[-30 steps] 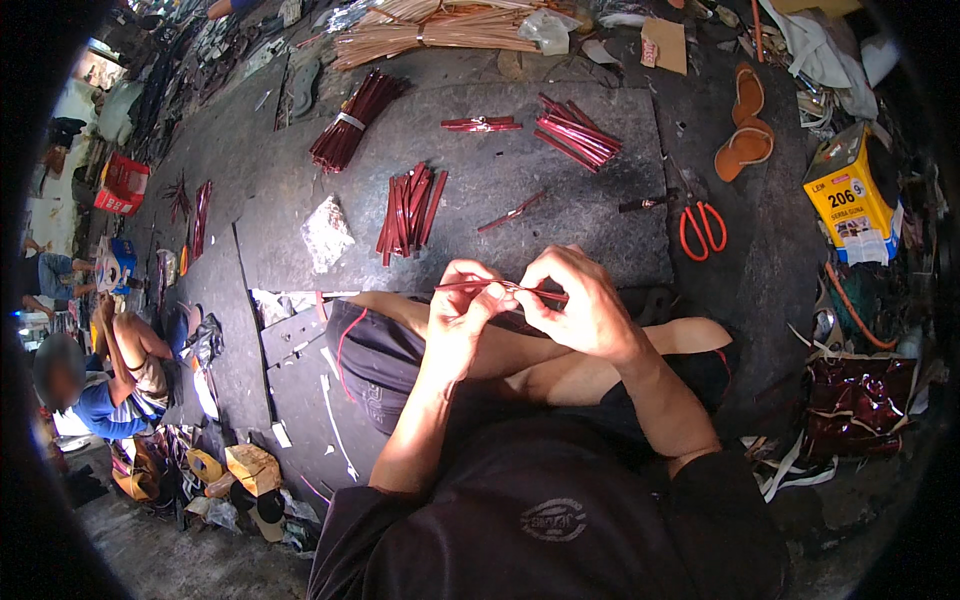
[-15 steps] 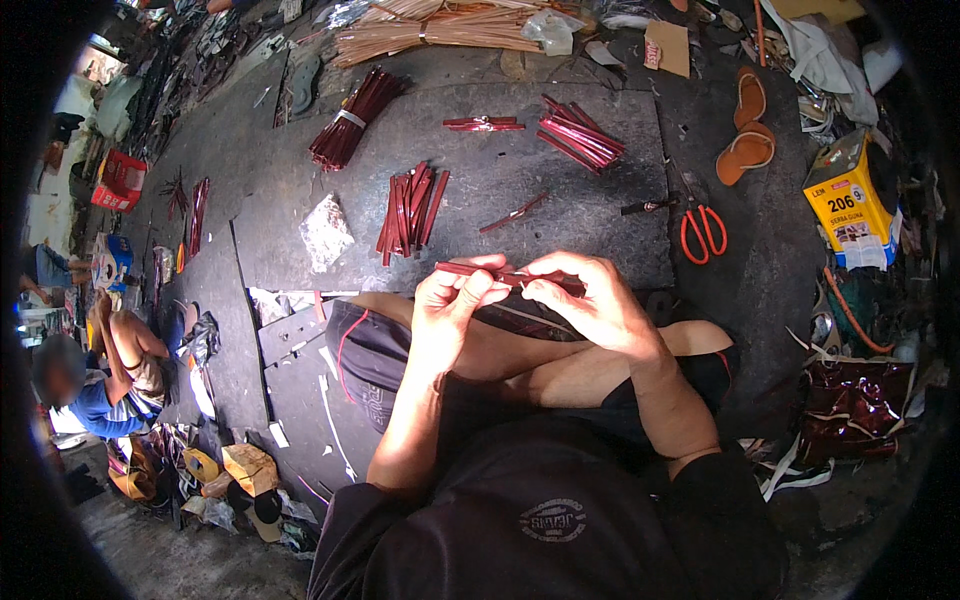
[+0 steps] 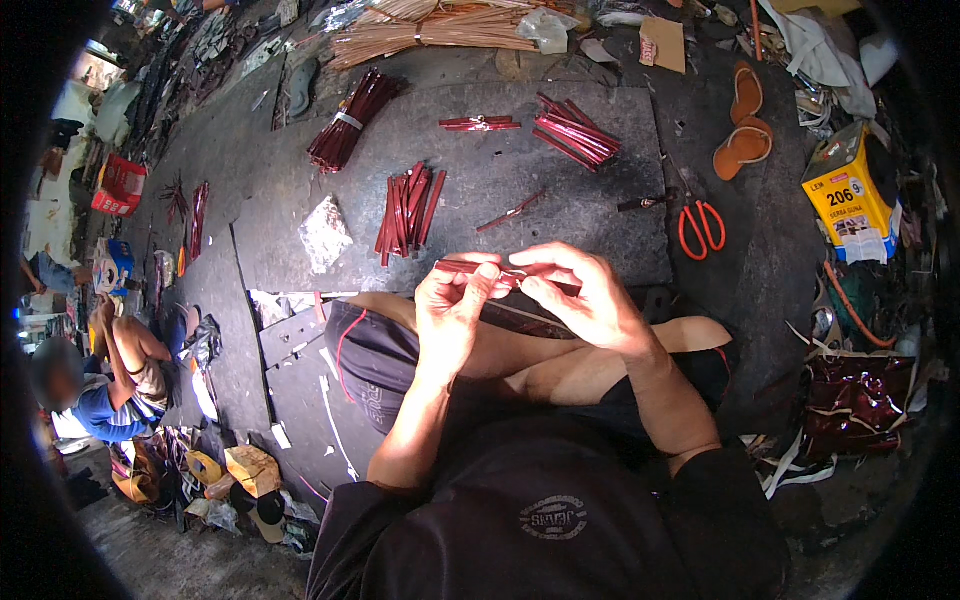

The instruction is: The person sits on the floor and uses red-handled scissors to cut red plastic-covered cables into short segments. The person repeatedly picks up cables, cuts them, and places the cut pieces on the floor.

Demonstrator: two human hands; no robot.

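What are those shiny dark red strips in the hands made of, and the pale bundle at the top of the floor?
The red strip, pinched between the left hand and right hand, looks thin and flat with a glossy finish, perhaps lacquered or dyed plant strip or plastic; the shine leaves it open. The pale bundle looks like raw split cane or bamboo: matte, straw-coloured, long slender sticks.

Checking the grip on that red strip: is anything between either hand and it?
Nothing visible. The left hand and right hand both pinch the red strip directly with bare fingertips, above the lap. The other red bundles lie apart on the dark floor ahead.
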